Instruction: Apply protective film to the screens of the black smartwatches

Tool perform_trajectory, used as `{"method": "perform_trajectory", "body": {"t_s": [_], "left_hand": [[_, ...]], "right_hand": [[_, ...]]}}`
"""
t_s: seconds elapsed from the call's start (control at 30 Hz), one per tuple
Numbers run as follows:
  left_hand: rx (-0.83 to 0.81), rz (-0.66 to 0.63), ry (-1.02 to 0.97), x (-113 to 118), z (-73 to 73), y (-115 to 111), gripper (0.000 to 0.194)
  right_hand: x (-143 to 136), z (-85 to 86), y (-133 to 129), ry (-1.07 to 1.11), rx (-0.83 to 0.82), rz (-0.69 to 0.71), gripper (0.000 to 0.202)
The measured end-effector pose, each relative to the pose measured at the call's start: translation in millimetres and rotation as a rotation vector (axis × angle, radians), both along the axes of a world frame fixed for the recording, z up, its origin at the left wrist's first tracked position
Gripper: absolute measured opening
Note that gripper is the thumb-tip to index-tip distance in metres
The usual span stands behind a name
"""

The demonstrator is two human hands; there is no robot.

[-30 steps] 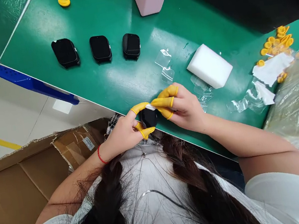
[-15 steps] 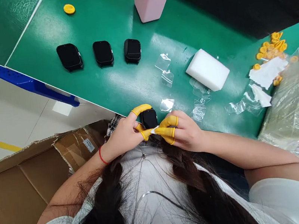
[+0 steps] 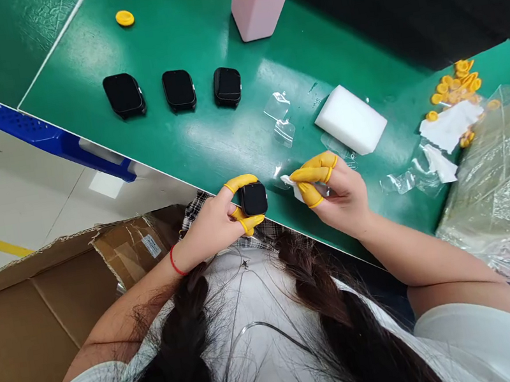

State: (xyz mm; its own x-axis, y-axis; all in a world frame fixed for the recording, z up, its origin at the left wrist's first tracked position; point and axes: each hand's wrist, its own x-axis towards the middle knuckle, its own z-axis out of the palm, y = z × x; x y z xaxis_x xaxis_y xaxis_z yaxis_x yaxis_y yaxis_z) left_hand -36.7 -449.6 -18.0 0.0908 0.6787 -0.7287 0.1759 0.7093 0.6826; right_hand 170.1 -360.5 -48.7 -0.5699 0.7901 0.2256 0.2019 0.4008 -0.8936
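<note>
Green tabletop (image 3: 151,146): a white block (image 3: 351,119) is set on it, pale reflections being cast around.
Held watch (image 3: 254,199): held left of the white block and nearer the body, dark screen faced upward.
Left hand (image 3: 211,220): placed left of the white block; the watch is clasped narrowly at opposite edges (yellow finger cots (image 3: 243,182) are worn on the gripping fingers).
Right hand (image 3: 347,196): placed just on the near side of the white block; a white wipe (image 3: 285,179) is pinched between fingertips, apart from the watch.
Clear film (image 3: 283,133): scattered left of the white block.
Watch row (image 3: 179,90): three dark watches, spaced apart, laid well left of the white block.
Pink container (image 3: 265,5): stood beyond the white block, leftward.
Yellow heap (image 3: 458,84): piled right of the white block, with torn white paper (image 3: 450,124) laid nearby.
Plastic bag (image 3: 500,184): rested right of the white block, nearer the body.
</note>
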Motion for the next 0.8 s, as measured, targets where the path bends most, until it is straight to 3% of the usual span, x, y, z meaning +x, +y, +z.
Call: {"method": "perform_trajectory", "body": {"t_s": [0.13, 0.23, 0.37, 0.43, 0.53, 0.6, 0.7, 0.8], "left_hand": [[0.026, 0.129, -0.034, -5.1, 5.6, 0.8, 0.079], [0.099, 0.247, 0.073, -19.4, 9.9, 6.5, 0.085], [0.131, 0.170, 0.140, -34.1, 22.1, 8.8, 0.102], [0.189, 0.181, 0.090, -33.2, 32.0, 2.7, 0.103], [0.464, 0.279, 0.115, -24.9, 44.9, -11.5, 0.099], [0.631, 0.326, 0.165, -18.8, 48.5, -19.5, 0.098], [0.705, 0.373, 0.187, -12.4, 47.0, -25.5, 0.096], [0.785, 0.400, 0.157, -9.8, 43.5, -27.7, 0.093]], "right_hand": [[2.4, -3.8, 6.0, -0.059, 0.047, -0.048, 0.019], [7.0, -16.7, 15.3, -0.181, 0.123, -0.112, 0.020], [6.5, -20.1, 22.0, -0.262, 0.188, -0.169, 0.034], [0.5, -7.1, 16.9, -0.194, 0.164, -0.107, 0.033], [-13.9, 21.9, 1.3, -0.071, 0.105, 0.094, 0.025], [-25.0, 37.6, -9.6, -0.067, 0.147, 0.209, 0.026], [-39.8, 48.0, -20.7, -0.143, 0.209, 0.318, 0.039], [-49.1, 47.7, -26.0, -0.088, -0.078, 0.411, 0.025]]}}
